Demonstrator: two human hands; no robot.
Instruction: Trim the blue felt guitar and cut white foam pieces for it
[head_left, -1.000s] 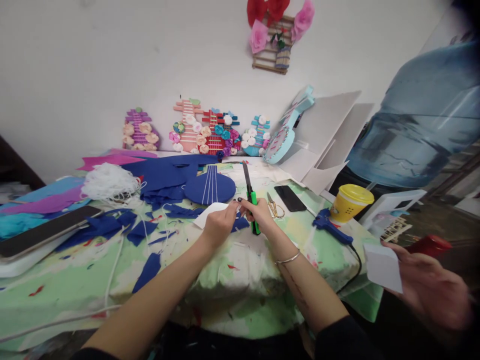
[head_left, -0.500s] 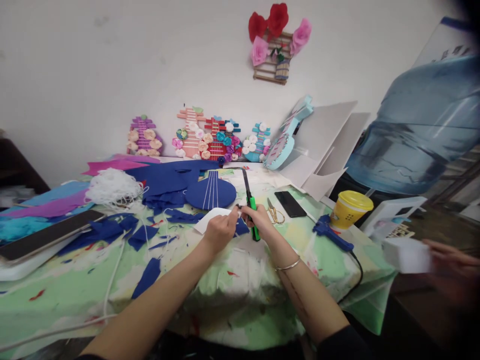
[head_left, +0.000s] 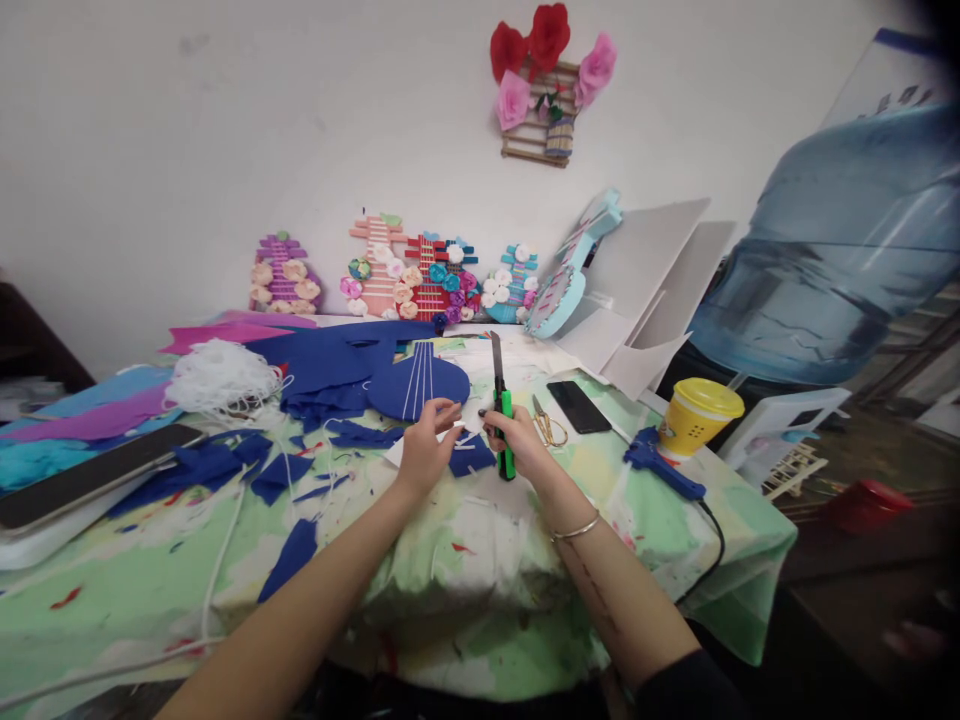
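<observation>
My right hand (head_left: pixel 523 442) is closed round a green and black utility knife (head_left: pixel 508 464), whose long blade points away from me. To its left, my left hand (head_left: pixel 424 452) has its fingers stretched out and apart from the thumb, with nothing visible in it. It hovers by a white card (head_left: pixel 393 455), which it partly covers. Between the hands lies a small blue piece (head_left: pixel 471 456) with white strips on it. Just beyond my left fingers rests a blue rounded shape (head_left: pixel 450 384) strung with white cords.
Gold scissors (head_left: pixel 551 428) and a black phone (head_left: pixel 579 406) lie right of the knife. Further right are a blue glue gun (head_left: pixel 664 465) and a yellow tub (head_left: pixel 701 415). White yarn (head_left: pixel 223 378) and blue scraps (head_left: pixel 281 478) spread left. Decorated instrument shapes (head_left: pixel 427 280) line the wall.
My left hand has drawn away leftward from my right hand and its fingers have opened. The knife stays in my right hand. Another person's hand with a white object has left the right side.
</observation>
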